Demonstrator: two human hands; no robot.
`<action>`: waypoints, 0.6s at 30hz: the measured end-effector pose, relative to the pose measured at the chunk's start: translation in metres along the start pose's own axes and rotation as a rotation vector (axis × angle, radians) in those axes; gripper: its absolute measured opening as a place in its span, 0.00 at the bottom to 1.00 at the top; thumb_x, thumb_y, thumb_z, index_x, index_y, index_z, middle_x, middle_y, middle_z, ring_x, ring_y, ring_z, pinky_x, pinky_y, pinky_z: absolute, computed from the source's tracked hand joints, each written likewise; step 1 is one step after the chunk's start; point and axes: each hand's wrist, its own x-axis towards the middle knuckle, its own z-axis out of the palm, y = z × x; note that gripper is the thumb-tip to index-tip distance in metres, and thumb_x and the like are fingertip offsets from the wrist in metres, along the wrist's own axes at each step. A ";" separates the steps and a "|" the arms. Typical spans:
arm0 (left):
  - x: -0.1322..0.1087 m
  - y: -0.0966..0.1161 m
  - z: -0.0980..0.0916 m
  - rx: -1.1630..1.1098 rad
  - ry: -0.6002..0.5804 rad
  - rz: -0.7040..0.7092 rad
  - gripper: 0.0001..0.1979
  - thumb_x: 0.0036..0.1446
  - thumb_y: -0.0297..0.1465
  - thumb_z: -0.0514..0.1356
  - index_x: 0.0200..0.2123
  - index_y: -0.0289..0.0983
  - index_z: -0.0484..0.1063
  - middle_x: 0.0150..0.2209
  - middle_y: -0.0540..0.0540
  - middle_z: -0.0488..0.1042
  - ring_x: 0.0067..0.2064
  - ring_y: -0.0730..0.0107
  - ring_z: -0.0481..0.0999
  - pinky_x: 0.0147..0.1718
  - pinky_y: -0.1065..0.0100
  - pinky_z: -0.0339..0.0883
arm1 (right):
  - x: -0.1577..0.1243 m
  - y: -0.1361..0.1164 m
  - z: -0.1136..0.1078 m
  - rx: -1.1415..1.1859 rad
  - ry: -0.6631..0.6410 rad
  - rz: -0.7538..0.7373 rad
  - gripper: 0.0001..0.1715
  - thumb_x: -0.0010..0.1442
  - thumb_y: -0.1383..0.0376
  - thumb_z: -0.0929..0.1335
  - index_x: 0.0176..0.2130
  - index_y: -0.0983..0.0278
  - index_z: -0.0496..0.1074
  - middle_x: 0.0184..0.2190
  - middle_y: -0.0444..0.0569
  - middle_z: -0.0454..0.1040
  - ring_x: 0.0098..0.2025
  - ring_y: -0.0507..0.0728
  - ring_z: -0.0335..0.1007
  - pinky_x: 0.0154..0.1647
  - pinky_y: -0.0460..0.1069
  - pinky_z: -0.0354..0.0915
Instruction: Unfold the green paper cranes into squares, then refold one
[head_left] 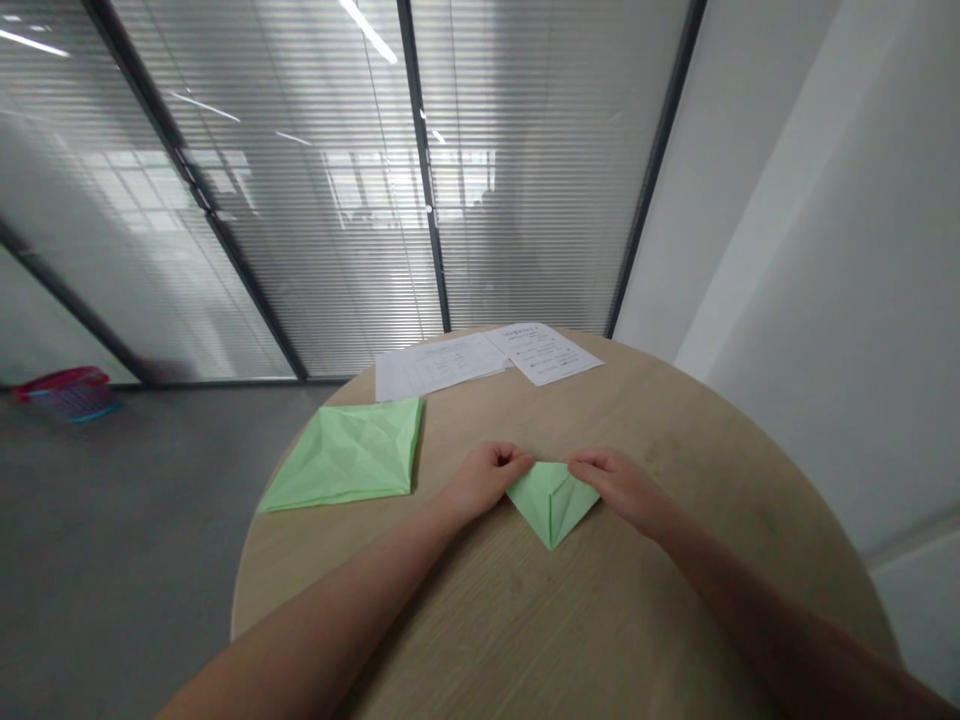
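Observation:
A small folded piece of green paper lies on the round wooden table, its point toward me and a crease down its middle. My left hand pinches its upper left corner between thumb and fingers. At the upper right corner my right hand grips the paper the same way. Both hands cover parts of its top edge and side corners. Left of my hands sits a larger stack of green paper sheets, slightly wrinkled, which neither hand touches.
White printed sheets overlap near the far edge of the table. A red and blue basket stands on the floor at far left. Behind the table is a glass partition with blinds; a white wall rises at right.

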 end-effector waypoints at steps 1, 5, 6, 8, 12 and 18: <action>0.000 0.000 0.000 -0.007 -0.003 -0.003 0.20 0.56 0.48 0.59 0.27 0.35 0.72 0.25 0.51 0.66 0.28 0.71 0.62 0.28 0.68 0.55 | 0.000 0.000 0.000 0.009 -0.003 0.008 0.23 0.57 0.51 0.66 0.33 0.66 0.80 0.34 0.51 0.80 0.36 0.59 0.73 0.38 0.49 0.66; 0.002 -0.003 0.000 -0.039 -0.026 -0.027 0.18 0.56 0.45 0.58 0.28 0.35 0.74 0.24 0.51 0.67 0.27 0.71 0.64 0.28 0.68 0.56 | 0.002 0.003 -0.002 0.011 -0.005 0.050 0.20 0.57 0.55 0.65 0.32 0.65 0.80 0.32 0.50 0.80 0.34 0.58 0.73 0.35 0.48 0.64; 0.003 -0.003 -0.001 -0.041 -0.029 -0.031 0.17 0.55 0.44 0.58 0.28 0.35 0.74 0.24 0.51 0.67 0.26 0.71 0.64 0.28 0.68 0.57 | 0.002 0.003 -0.002 0.007 0.000 0.059 0.19 0.57 0.55 0.65 0.32 0.65 0.80 0.32 0.50 0.79 0.33 0.58 0.73 0.35 0.48 0.64; 0.003 -0.004 -0.001 -0.030 -0.024 -0.025 0.16 0.55 0.43 0.58 0.28 0.35 0.74 0.24 0.51 0.67 0.26 0.71 0.65 0.28 0.68 0.57 | 0.003 0.004 -0.002 0.004 0.009 0.067 0.19 0.58 0.56 0.65 0.32 0.65 0.80 0.31 0.50 0.79 0.33 0.57 0.73 0.35 0.47 0.64; 0.003 -0.005 -0.002 0.013 0.025 -0.003 0.16 0.56 0.43 0.58 0.27 0.36 0.72 0.24 0.52 0.67 0.27 0.72 0.63 0.28 0.68 0.56 | 0.003 0.003 -0.003 0.021 0.008 0.059 0.20 0.60 0.55 0.65 0.33 0.66 0.80 0.33 0.51 0.80 0.34 0.57 0.73 0.36 0.48 0.65; 0.006 -0.007 -0.001 0.022 0.029 0.042 0.15 0.57 0.41 0.57 0.26 0.36 0.71 0.24 0.53 0.65 0.27 0.72 0.63 0.29 0.68 0.55 | 0.002 0.002 -0.005 0.018 -0.026 0.050 0.20 0.60 0.53 0.66 0.33 0.66 0.79 0.33 0.51 0.79 0.34 0.57 0.73 0.37 0.48 0.65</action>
